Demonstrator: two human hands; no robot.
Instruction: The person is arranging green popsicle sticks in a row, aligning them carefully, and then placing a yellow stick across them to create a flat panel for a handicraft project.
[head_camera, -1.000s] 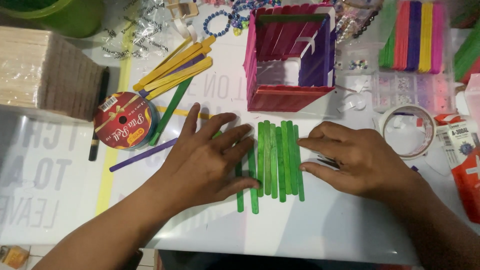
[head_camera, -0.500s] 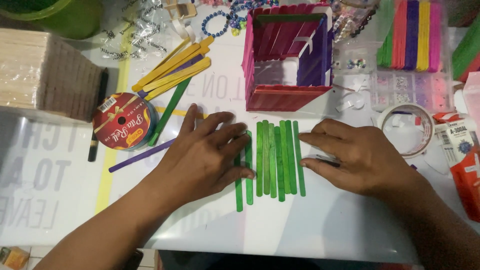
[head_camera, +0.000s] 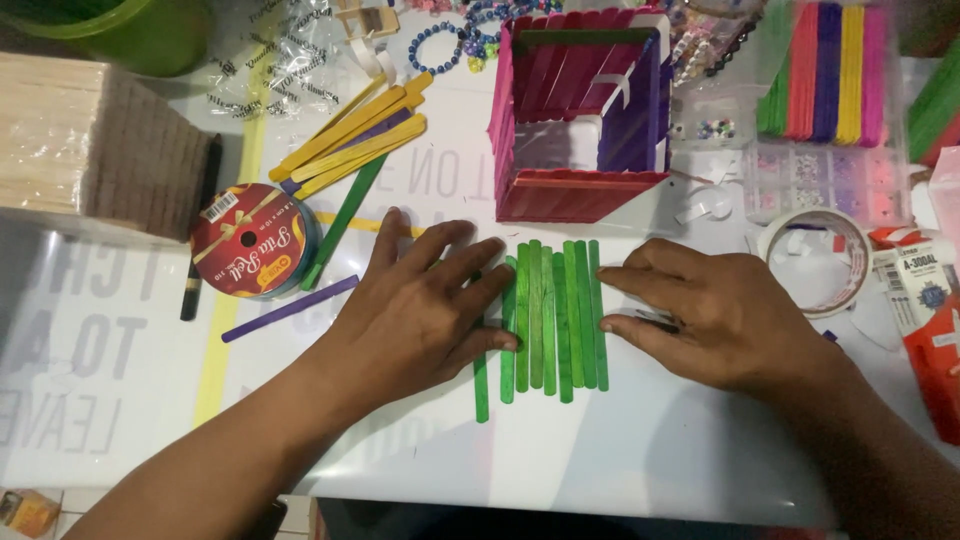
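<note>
Our left hand (head_camera: 420, 300) lies flat, fingers spread, pressing the left edge of a row of green craft sticks (head_camera: 553, 318); our right hand (head_camera: 715, 315), loosely curled and gripping nothing, pushes from the right, likely to pack them side by side on the white worktop (head_camera: 650, 450). Just beyond stands a box of pink and purple sticks (head_camera: 580, 115). A red ribbon spool (head_camera: 252, 240) and loose yellow sticks (head_camera: 350, 135) lie left, a tape roll (head_camera: 818, 255) right; nothing blocks the row.

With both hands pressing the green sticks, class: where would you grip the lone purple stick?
Probably at the purple stick's lower-left end, coming from the left: it lies flat and slanted, that end is bare, while its upper-right end sits close to the left hand.
</note>
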